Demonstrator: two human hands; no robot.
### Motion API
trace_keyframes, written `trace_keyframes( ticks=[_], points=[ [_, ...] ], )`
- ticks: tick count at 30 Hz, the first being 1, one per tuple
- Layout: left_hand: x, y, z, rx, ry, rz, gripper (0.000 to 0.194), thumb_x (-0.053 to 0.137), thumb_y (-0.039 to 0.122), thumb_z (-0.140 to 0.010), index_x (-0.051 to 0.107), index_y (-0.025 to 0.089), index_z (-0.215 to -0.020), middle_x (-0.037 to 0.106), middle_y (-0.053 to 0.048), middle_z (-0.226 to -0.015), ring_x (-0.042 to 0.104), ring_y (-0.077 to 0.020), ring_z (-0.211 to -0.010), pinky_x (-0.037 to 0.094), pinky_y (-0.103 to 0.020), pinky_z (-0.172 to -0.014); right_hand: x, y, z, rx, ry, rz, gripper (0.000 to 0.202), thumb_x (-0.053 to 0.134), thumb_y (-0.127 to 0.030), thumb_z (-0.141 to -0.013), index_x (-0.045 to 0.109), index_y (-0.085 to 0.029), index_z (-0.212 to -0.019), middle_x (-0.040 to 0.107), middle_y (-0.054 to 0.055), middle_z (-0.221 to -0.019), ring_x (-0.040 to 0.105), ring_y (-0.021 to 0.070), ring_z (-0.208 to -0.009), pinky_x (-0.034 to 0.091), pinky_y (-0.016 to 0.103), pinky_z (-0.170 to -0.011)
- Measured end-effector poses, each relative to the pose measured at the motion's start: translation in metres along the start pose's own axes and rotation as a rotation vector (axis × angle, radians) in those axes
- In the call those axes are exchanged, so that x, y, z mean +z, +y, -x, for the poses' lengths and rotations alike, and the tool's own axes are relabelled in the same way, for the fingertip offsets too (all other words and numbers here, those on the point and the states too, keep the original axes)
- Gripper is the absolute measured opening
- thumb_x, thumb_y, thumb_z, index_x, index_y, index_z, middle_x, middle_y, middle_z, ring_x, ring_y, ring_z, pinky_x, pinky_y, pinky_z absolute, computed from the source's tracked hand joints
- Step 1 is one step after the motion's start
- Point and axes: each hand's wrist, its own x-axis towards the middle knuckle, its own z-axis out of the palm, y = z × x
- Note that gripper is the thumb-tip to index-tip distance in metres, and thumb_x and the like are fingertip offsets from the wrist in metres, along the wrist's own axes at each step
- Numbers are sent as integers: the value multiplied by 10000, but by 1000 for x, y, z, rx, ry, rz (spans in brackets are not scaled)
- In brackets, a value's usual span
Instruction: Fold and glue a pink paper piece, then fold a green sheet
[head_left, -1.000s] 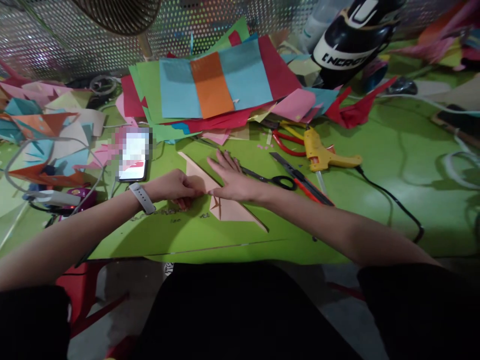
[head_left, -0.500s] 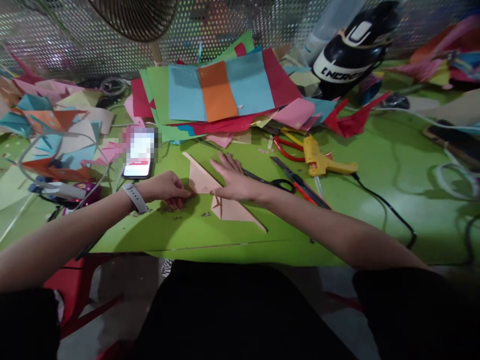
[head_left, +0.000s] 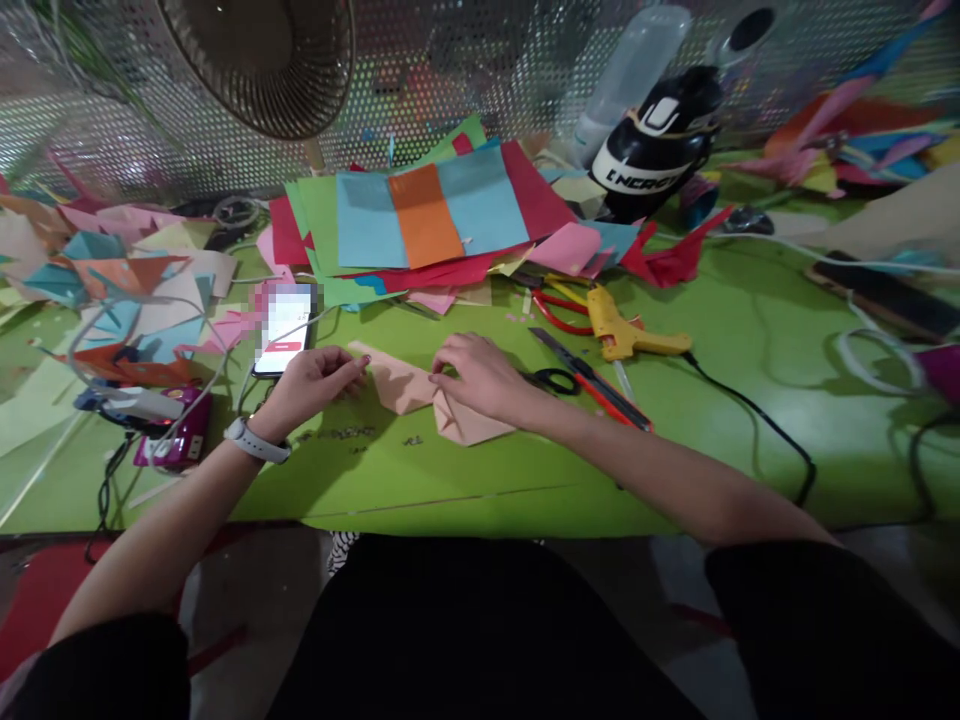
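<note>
A peach-coloured folded paper (head_left: 401,385) lies on the green table in front of me, creased near its middle, its right part partly covered by my hand. My left hand (head_left: 319,385), with a white watch on the wrist, is closed, thumb and fingers pinching at the paper's left end. On the right part rests my right hand (head_left: 480,375), fingers curled and the thumb and fingertips pinching the paper near the central fold. Black-handled scissors (head_left: 556,381) stick out from behind the right hand; their blades are hidden.
Right of my hands lie a red box cutter (head_left: 592,380), a yellow glue gun (head_left: 630,335) with a black cord, and red-handled pliers (head_left: 559,315). A lit phone (head_left: 283,335) is at the left. Behind are stacked coloured sheets (head_left: 367,220), a black bottle (head_left: 649,150) and a fan (head_left: 262,60).
My left hand has moved up to the paper's left end. The right hand has gone from spread flat to curled and pinching. The paper has turned, its left end lower; the view has shifted.
</note>
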Motion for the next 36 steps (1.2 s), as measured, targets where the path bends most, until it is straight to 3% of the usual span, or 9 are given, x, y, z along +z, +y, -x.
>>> trace_keyframes(
  ticks=[2, 4, 7, 11, 13, 19, 26, 32, 36],
  points=[
    [4, 4, -1, 256, 173, -166, 328, 637, 466, -890, 683, 148, -954, 744, -95, -895, 700, -184, -804, 573, -317, -691, -3, -1, -1, -5, 7, -7, 72, 654, -192, -888, 681, -145, -841, 657, 78, -885, 580, 216, -869, 432, 371, -761],
    [8, 8, -2, 505, 274, -332, 314, 662, 424, -885, 675, 151, -1041, 724, -118, -1051, 677, -220, -978, 562, -378, -827, -6, -3, -2, -36, 9, -14, 78, 626, -165, -902, 680, -140, -852, 665, 77, -879, 585, 198, -834, 426, 341, -719],
    [16, 12, -5, 683, 205, -538, 303, 645, 378, -906, 669, 153, -1107, 698, -133, -1148, 645, -261, -1076, 523, -437, -909, -5, -9, -3, -116, -30, 23, 116, 579, -111, -909, 679, -139, -857, 670, 73, -856, 578, 177, -770, 400, 312, -665],
    [23, 9, -10, 648, -71, -689, 180, 566, 250, -939, 700, 173, -1030, 720, -92, -986, 667, -221, -923, 533, -349, -788, 1, -15, -4, -171, -50, 64, 153, 546, -121, -931, 682, -136, -865, 676, 78, -847, 580, 177, -759, 393, 320, -677],
    [23, 5, -11, 617, -114, -699, 186, 523, 203, -945, 705, 168, -960, 707, -82, -912, 656, -197, -865, 521, -305, -731, 2, -13, -4, -185, -49, 49, 147, 551, -170, -948, 689, -145, -903, 689, 81, -888, 596, 188, -801, 409, 335, -721],
    [22, -6, -8, 633, -87, -666, 212, 479, 215, -964, 678, 156, -1007, 687, -83, -925, 638, -191, -847, 515, -305, -721, -3, 9, 7, -194, -53, 73, 210, 596, -290, -947, 699, -133, -1039, 693, 118, -1052, 604, 246, -983, 432, 371, -808],
    [40, 0, -13, 633, -31, -674, 229, 498, 328, -971, 668, 182, -1015, 675, -73, -909, 630, -182, -815, 501, -309, -713, 6, 13, 15, -229, -9, 59, 223, 591, -326, -950, 710, -141, -990, 666, 106, -996, 575, 221, -929, 425, 361, -794],
    [52, 8, 7, 851, 199, -677, 130, 571, 287, -942, 658, 201, -985, 718, -60, -913, 648, -200, -827, 486, -351, -726, 13, 15, 16, -229, 48, 16, 160, 608, -275, -929, 708, -155, -966, 665, 92, -1003, 567, 218, -944, 412, 360, -803],
    [60, 8, 28, 1035, 64, -805, 177, 549, 201, -954, 621, 176, -1114, 729, -78, -1102, 677, -215, -926, 520, -351, -736, 15, 18, 14, -223, 71, -38, 186, 554, -271, -954, 716, -181, -935, 665, 72, -973, 564, 207, -936, 400, 356, -826]
  ],
)
